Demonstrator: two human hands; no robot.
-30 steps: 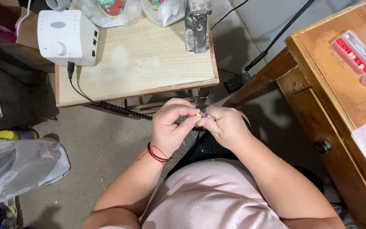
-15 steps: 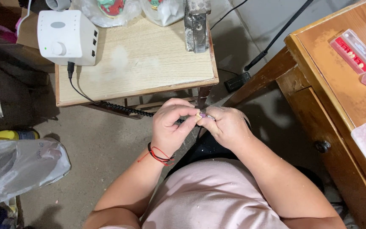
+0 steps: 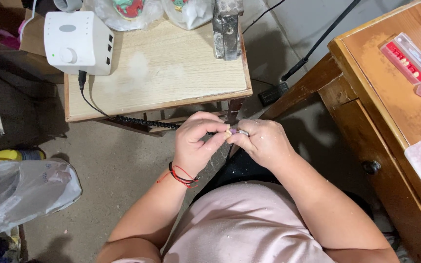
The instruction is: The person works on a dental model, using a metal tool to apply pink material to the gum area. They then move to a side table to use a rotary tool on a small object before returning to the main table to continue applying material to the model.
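Note:
My left hand (image 3: 198, 146) and my right hand (image 3: 264, 143) meet fingertip to fingertip over my lap, just below the small table's front edge. Between them they pinch a small pale piece (image 3: 228, 131) with a purplish tint. A bit of grey metal (image 3: 243, 132) shows at my right fingers; I cannot tell what it is. A black coiled cord (image 3: 144, 122) runs from the white control box (image 3: 76, 43) toward my hands and disappears behind the left one. My left wrist wears a red and black string bracelet (image 3: 181, 176).
A small wooden table (image 3: 162, 83) stands ahead, with a grey metal block (image 3: 226, 27) and plastic bags at its back. At the right is a wooden desk (image 3: 391, 92) carrying red trays in clear boxes (image 3: 408, 56). A clear plastic bag (image 3: 25, 190) lies on the floor at the left.

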